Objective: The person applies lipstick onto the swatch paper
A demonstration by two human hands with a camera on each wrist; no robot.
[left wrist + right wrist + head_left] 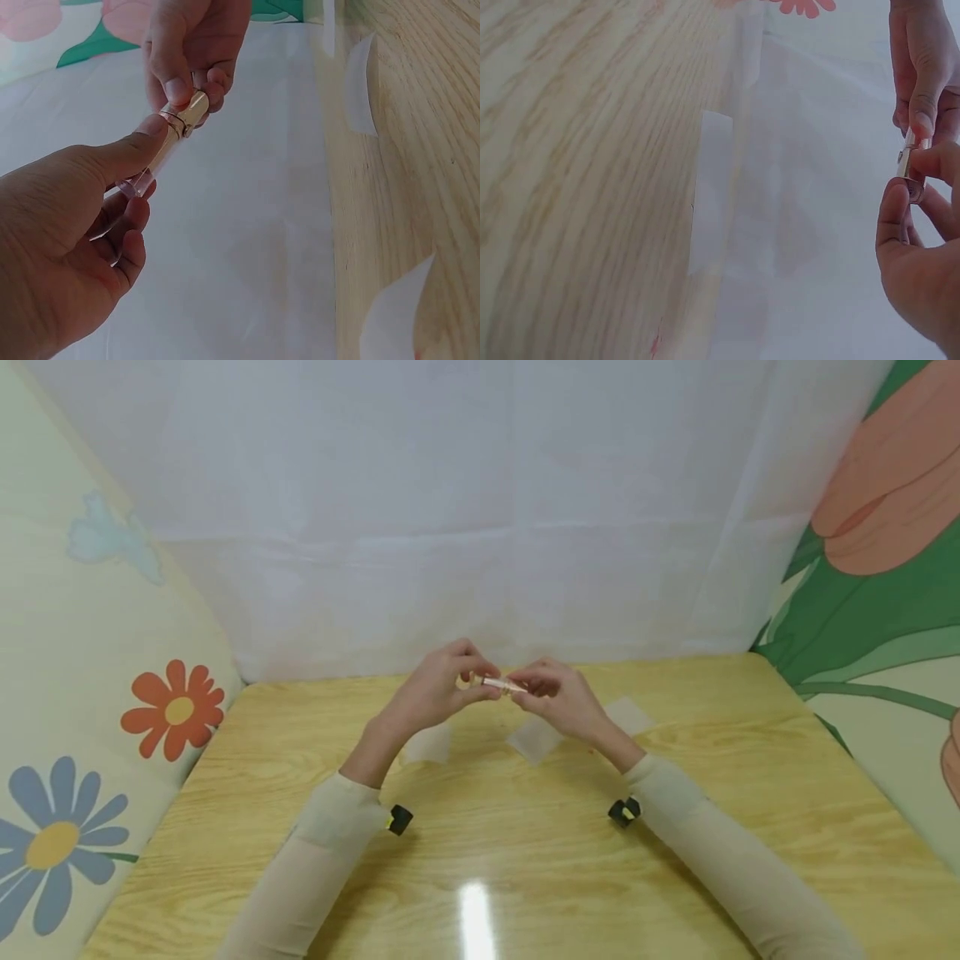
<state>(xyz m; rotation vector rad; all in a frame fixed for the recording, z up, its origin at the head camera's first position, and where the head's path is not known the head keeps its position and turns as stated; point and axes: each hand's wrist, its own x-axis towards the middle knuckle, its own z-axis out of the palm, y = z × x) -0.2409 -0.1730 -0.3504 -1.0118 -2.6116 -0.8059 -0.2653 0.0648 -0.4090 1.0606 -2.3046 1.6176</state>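
Both arms reach in from the near side, one from the left and one from the right, and angle toward each other over the far half of the table [487, 827]. The wrists bend inward, so the left hand [438, 685] and the right hand [570, 700] face one another, raised above the wood. Each sleeve [330, 827] is pale, with a small black device [400, 820] at the cuff.

A small tube [492, 682], gold and partly clear, lies between the hands, sideways across the scene. The left hand pinches its clear left part, the thumb laid along it and the fingers curled behind; the clear tip pokes out past that thumb. The right hand has the gold right part clamped between thumb and fingertips. The two grips sit just beside each other on the tube.

Beyond and below the hands, pieces of white paper lie on the table: a left sheet [429, 745], a middle sheet [535, 740] and a right sheet [630, 716]. A white cloth [480, 527] hangs at the far side.
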